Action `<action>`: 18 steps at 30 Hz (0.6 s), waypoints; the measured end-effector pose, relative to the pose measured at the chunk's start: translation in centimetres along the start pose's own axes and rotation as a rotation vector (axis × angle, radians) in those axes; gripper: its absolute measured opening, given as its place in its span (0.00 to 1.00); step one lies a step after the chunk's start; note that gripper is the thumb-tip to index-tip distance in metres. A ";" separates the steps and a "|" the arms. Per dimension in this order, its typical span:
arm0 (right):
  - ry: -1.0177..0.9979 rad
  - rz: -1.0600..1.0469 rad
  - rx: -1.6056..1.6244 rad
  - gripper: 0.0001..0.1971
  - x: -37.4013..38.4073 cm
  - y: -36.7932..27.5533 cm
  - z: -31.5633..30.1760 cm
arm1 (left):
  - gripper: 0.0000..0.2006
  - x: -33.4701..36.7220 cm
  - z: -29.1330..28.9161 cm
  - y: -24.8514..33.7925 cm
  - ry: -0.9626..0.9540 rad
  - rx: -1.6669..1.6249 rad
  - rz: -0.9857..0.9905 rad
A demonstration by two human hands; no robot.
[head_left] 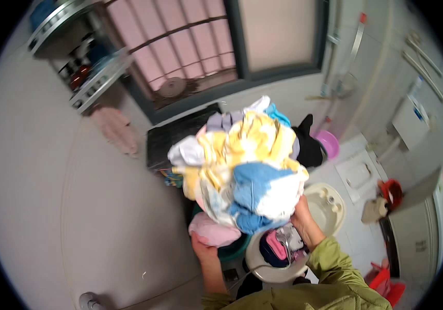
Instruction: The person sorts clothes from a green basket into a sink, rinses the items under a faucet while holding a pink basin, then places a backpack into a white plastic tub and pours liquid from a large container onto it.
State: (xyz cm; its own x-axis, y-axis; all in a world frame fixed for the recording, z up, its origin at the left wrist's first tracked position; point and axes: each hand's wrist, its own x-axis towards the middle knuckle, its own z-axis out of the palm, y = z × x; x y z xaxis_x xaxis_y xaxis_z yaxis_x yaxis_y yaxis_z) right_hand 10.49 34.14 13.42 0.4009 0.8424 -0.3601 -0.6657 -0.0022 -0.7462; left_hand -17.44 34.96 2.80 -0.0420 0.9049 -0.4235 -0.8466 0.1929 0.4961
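A big heap of laundry (pixel 221 191) fills the space between my hands. Yellow-and-white cloth (pixel 252 137) lies on top, with a blue-and-white garment (pixel 263 191) on the near side. My left hand (pixel 204 250) grips a bunched pink cloth (pixel 215 231) at the heap's lower left. At the heap's right side, my right hand (pixel 301 214) holds the blue-and-white garment's edge, its fingers partly hidden by fabric. Beneath the heap shows a green tub (pixel 229 252). What supports the heap's far part is hidden.
A cream basin (pixel 255 256) with dark and pink clothes and a shower head stands close to me; another cream basin (pixel 339 206) is beyond it. A black slab (pixel 162 147) sits under the barred window. A squat toilet (pixel 358 173) and purple basin (pixel 328 144) are at right.
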 end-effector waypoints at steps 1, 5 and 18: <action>0.069 0.031 -0.014 0.19 -2.4 -0.9 -3.3 | 0.26 -0.8 0.3 -0.7 -0.066 -0.011 -0.018; 0.285 -0.065 -0.037 0.21 -11.2 -4.7 -19.4 | 0.26 -7.0 3.3 -7.6 0.002 0.189 -0.067; 1.164 -0.159 0.126 0.19 -45.1 -25.6 -62.5 | 0.22 -36.8 22.0 -50.3 -0.456 0.314 -0.829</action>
State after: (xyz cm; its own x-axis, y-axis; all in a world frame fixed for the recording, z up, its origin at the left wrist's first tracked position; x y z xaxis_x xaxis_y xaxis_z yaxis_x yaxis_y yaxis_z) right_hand 48.80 -37.44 13.83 0.7737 -0.1699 -0.6103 -0.5880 0.1659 -0.7917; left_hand 38.38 0.31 10.03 0.7626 0.4849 -0.4282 -0.3343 0.8621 0.3809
